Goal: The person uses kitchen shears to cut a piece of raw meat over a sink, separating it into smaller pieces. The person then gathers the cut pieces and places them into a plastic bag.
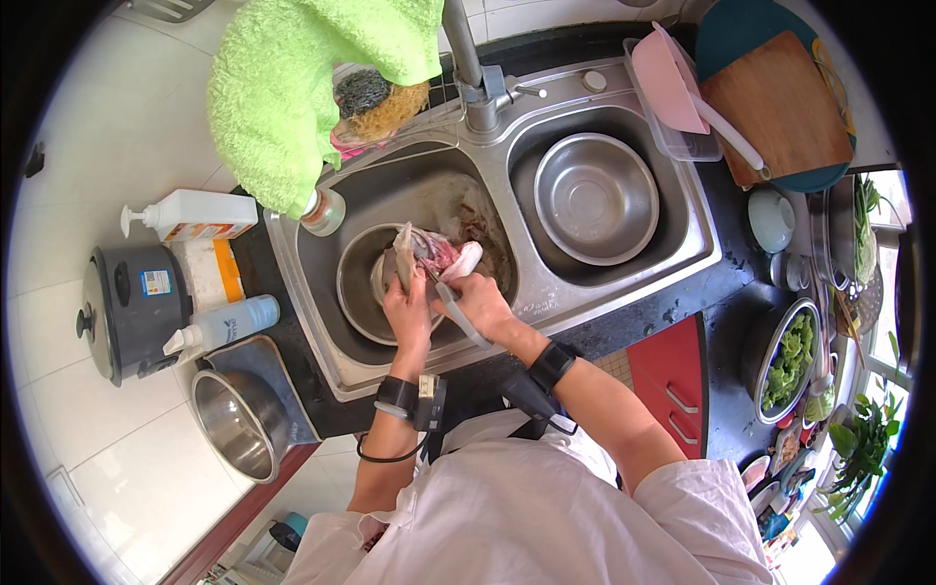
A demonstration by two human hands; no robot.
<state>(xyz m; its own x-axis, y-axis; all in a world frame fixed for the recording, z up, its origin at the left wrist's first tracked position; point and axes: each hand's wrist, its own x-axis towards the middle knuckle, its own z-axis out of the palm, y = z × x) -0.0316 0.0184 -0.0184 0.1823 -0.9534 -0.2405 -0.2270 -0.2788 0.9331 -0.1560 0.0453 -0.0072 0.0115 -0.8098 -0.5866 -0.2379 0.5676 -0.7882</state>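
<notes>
Above the left sink basin, my left hand grips a piece of raw meat or fish, pink inside with pale grey skin. Scissors with a pale handle are in my right hand, their metal blades against the flesh. Which animal it comes from, I cannot tell. Under my left hand stands a steel bowl, partly hidden by the hands. Reddish scraps lie on the basin floor beside it.
The right basin holds another steel bowl. The faucet rises between the basins. A green towel hangs at upper left, near a glass jar. A wooden board and a bowl of green vegetables are at right.
</notes>
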